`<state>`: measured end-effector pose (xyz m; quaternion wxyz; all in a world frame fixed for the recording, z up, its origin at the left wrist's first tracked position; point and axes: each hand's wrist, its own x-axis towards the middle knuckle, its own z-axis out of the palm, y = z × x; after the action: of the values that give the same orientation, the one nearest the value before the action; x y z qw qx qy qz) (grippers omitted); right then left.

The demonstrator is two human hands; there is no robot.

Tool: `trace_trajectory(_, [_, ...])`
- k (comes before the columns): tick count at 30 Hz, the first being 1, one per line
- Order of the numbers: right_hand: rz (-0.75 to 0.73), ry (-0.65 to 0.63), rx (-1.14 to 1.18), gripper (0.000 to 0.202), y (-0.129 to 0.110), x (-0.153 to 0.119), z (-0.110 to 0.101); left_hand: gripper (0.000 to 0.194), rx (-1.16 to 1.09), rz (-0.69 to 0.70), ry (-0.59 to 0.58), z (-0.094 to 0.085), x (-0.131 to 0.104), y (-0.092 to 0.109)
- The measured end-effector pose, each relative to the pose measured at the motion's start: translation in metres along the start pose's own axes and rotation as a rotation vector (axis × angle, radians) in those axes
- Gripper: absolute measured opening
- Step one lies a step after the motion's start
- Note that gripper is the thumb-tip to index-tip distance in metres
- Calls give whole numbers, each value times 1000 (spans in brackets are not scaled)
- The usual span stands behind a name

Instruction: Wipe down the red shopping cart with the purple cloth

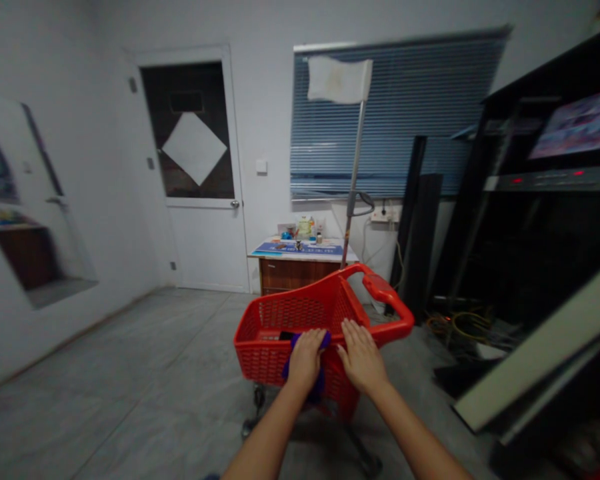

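A red plastic shopping cart (pixel 260 360) on a dark wheeled frame stands in front of me, its handle toward the right. My left hand (pixel 307 357) is closed over a purple cloth (pixel 317 388), pressing it against the cart's near rim. Part of the cloth hangs down the basket's side, and my wrist covers some of it. Beside it, my right hand (pixel 361 353) lies open and flat on the rim near the handle end, with no object in it. A small dark item (pixel 287 336) shows inside the basket; its kind is unclear. A pole with a white flag (pixel 336 80) rises behind the handle.
Beyond the cart stands a small desk (pixel 300 270) bearing bottles and small items. A white door (pixel 205 247) is at the back left, and a mirror (pixel 40 200) is on the left wall. To the right are a black rack (pixel 460 253), loose cables (pixel 463 325) and leaning panels (pixel 540 347).
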<state>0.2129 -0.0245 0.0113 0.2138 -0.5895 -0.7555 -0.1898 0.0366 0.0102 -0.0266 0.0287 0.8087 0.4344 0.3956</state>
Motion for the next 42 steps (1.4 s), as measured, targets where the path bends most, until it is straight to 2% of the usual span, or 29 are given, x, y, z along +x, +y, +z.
trace_trajectory(2, [-1, 5, 1, 56, -1, 0, 2, 52, 44, -40, 5, -2, -4, -5])
trace_trajectory(5, [2, 23, 4, 56, -2, 0, 4, 50, 64, -77, -11, 1, 1, 0])
trace_trajectory(9, [-2, 16, -1, 56, -2, 0, 4, 50, -4, -11, -41, 11, 12, 16])
trace_trajectory(13, [-2, 4, -11, 55, -3, 0, 2, 50, -24, 10, -5, 16, 11, 16])
trace_trajectory(18, [0, 2, -10, 55, -2, 0, 0, 51, 4, 5, 28, 6, -1, 1])
trace_trajectory(23, [54, 70, -38, 55, 15, -2, -8, 49, 18, -24, -3, -7, -3, -5])
trace_trajectory(27, [61, 68, -48, 53, 28, -4, -12, 46, 15, -65, -22, -6, 5, 8])
trace_trajectory(31, [49, 88, -51, 53, 32, -5, -9, 46, -39, -10, -74, 0, 20, 29])
trace_trajectory(34, [18, 117, -56, 53, 34, -5, -4, 46, -56, -1, -104, 2, 26, 38])
trace_trajectory(38, [14, 170, -62, 54, 33, -5, 1, 46, -36, -11, -111, 2, 24, 32])
trace_trajectory(42, [17, 178, -64, 58, 24, -3, 4, 47, -50, 2, -56, 2, 16, 20])
